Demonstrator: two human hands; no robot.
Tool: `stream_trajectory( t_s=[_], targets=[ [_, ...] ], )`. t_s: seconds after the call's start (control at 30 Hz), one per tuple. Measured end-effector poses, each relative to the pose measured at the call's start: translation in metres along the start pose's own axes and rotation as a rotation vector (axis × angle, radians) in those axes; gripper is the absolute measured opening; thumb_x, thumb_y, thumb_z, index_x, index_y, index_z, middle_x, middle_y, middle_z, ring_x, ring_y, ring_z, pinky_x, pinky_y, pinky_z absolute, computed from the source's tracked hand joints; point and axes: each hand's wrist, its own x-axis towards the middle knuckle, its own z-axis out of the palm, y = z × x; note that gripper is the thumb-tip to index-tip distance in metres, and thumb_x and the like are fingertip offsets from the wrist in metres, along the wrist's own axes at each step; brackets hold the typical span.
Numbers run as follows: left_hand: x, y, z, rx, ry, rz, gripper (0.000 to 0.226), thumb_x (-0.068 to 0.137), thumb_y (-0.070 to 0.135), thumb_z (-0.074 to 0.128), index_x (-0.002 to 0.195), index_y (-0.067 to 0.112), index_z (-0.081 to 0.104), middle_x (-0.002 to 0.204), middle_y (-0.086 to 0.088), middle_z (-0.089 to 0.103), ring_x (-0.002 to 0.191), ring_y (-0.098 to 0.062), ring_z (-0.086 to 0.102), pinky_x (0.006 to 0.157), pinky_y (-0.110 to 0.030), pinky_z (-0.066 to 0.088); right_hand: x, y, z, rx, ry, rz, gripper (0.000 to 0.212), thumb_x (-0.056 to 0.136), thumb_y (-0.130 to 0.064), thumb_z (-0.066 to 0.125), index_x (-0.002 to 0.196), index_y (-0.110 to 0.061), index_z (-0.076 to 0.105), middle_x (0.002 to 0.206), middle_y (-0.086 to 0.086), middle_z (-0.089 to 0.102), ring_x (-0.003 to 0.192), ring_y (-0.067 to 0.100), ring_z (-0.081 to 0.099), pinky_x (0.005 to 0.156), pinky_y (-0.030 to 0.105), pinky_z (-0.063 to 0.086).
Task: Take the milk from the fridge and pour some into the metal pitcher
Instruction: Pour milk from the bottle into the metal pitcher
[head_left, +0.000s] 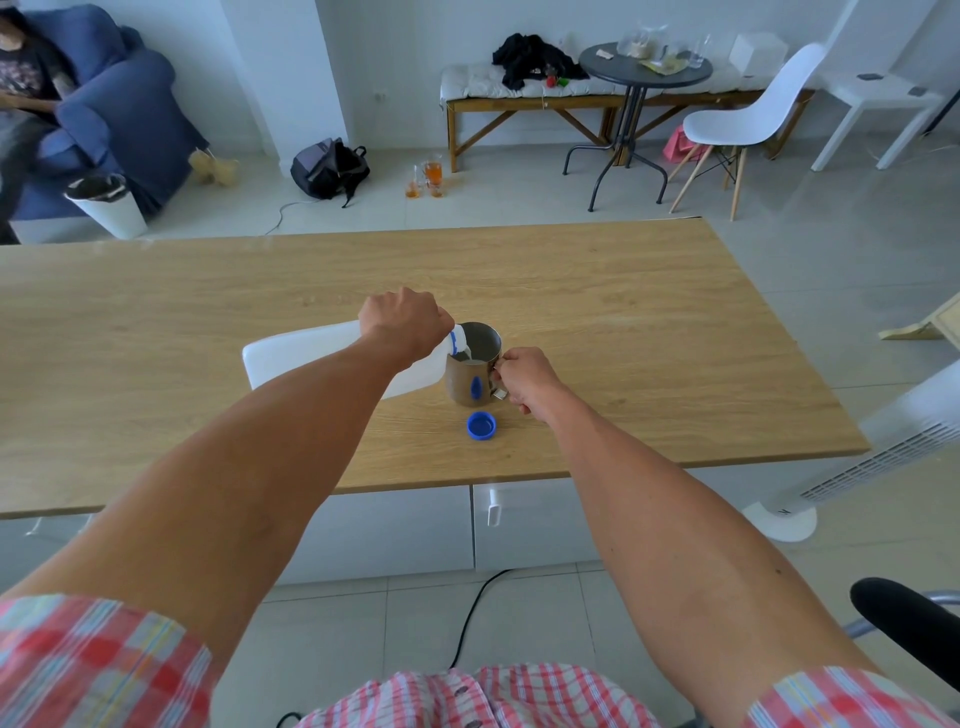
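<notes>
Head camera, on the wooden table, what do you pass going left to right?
Milk bottle → left hand gripping its neck → metal pitcher → right hand on the pitcher's handle. The blue cap is left out, lying nearer, below the pitcher.

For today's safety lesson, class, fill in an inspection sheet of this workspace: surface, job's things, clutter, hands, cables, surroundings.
Surface: wooden table, mostly bare.
Job's things: milk jug tipped, milk running into metal pitcher; blue cap off, beside the pitcher.
Clutter: nothing seen on the table.
Hands: left hand grips the jug; right hand holds the pitcher's handle.
Cables: black cable on the floor.
Surroundings: white fan, white chair, bin.
</notes>
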Motion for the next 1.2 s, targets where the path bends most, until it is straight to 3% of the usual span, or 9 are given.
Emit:
stream_trajectory(
  t_s=[0.43,0.7,0.93,1.2],
  targets=[
    [0.0015,0.0011,-0.0005,0.003,-0.007,0.003,0.042,0.100,0.030,0.036,0.067,0.012,0.054,0.071,-0.006,0.057,0.064,-0.024,0.055,0.066,-0.032,0.046,0.0009,0.0007,-0.0002,-0.007,0.006,-0.009,0.025,0.102,-0.010,0.043,0.091,-0.013,0.065,0.082,0.009,0.059,0.047,0.013,0.037,0.042,0.023,0.028],
    [0.0025,0.0010,0.0000,0.004,-0.009,0.006,0.041,0.100,0.030,0.037,0.068,0.012,0.054,0.072,-0.006,0.057,0.068,-0.025,0.058,0.066,-0.032,0.046,-0.0001,-0.0001,-0.0006,-0.014,0.005,-0.004,0.026,0.103,-0.009,0.042,0.091,-0.011,0.065,0.073,0.006,0.055,0.047,0.013,0.037,0.041,0.023,0.028],
    [0.0016,0.0011,-0.0009,-0.007,-0.003,0.009,0.041,0.100,0.030,0.037,0.067,0.012,0.054,0.071,-0.006,0.056,0.070,-0.026,0.059,0.068,-0.033,0.047,0.0006,-0.0002,-0.0003,-0.019,0.005,-0.004,0.024,0.101,-0.010,0.042,0.090,-0.012,0.064,0.080,0.009,0.056,0.048,0.014,0.036,0.043,0.023,0.027],
    [0.0011,0.0017,-0.0016,-0.008,-0.014,-0.001,0.039,0.099,0.028,0.037,0.067,0.012,0.053,0.070,-0.006,0.056,0.058,-0.021,0.049,0.063,-0.032,0.042,0.0019,0.0014,-0.0003,-0.010,-0.002,-0.011,0.024,0.099,-0.007,0.041,0.091,-0.011,0.064,0.079,0.010,0.055,0.046,0.014,0.034,0.043,0.024,0.027]
  ],
)
